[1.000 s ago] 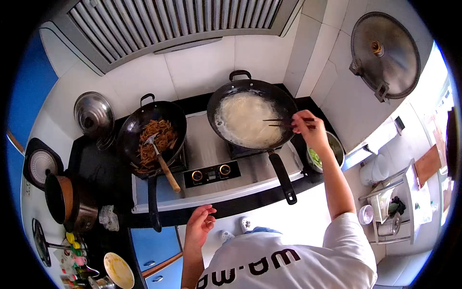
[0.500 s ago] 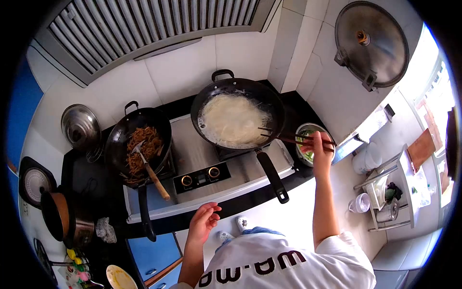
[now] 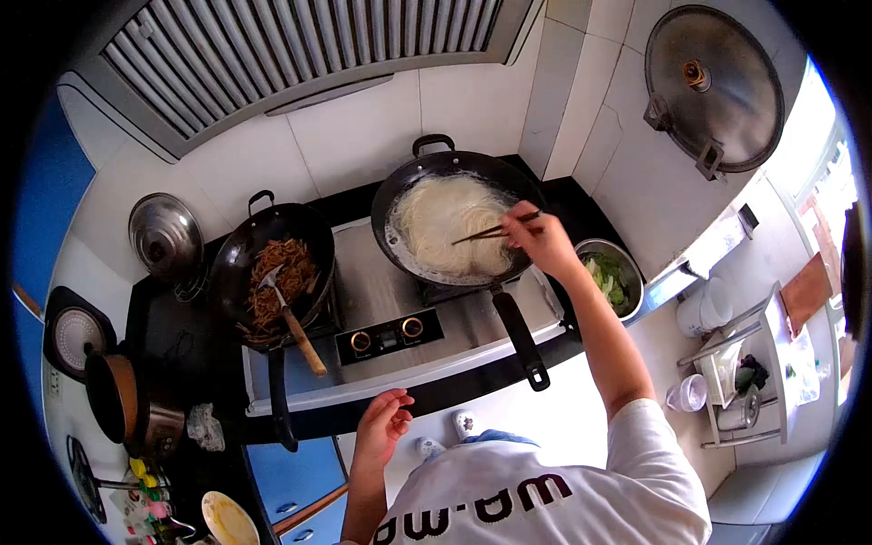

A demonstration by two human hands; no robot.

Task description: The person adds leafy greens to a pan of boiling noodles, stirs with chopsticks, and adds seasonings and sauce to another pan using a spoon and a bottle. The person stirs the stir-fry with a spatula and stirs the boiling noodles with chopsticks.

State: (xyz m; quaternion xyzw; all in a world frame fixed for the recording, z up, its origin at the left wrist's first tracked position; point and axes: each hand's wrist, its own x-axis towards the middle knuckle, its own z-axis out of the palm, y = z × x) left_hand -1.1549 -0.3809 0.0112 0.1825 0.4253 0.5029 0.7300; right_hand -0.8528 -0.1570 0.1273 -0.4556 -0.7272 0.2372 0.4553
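Note:
My right hand (image 3: 538,238) grips a pair of dark chopsticks (image 3: 483,234), held over the right-hand wok (image 3: 391,195). Their tips reach into the pale noodles (image 3: 445,218), which lie in whitish, foamy liquid. That wok's long black handle (image 3: 520,336) points toward me. In front of the stove's edge, my left hand (image 3: 385,425) hangs in the air with loosely curled fingers apart and nothing in it. The left-hand wok (image 3: 227,272) contains brown shredded food (image 3: 289,263), with a wooden-handled spatula (image 3: 304,341) resting in it.
Right of the noodles stands a metal bowl (image 3: 636,286) of green vegetables (image 3: 607,277). Stove knobs (image 3: 411,328) sit between the woks. A lid (image 3: 165,236) leans at the left, near a rice cooker (image 3: 156,427). Another large lid (image 3: 740,100) hangs on the right wall.
My right hand has moved left with the chopsticks, from beside the vegetable bowl to above the noodles, uncovering the bowl. My left hand stays nearly in place. The whole view has shifted slightly.

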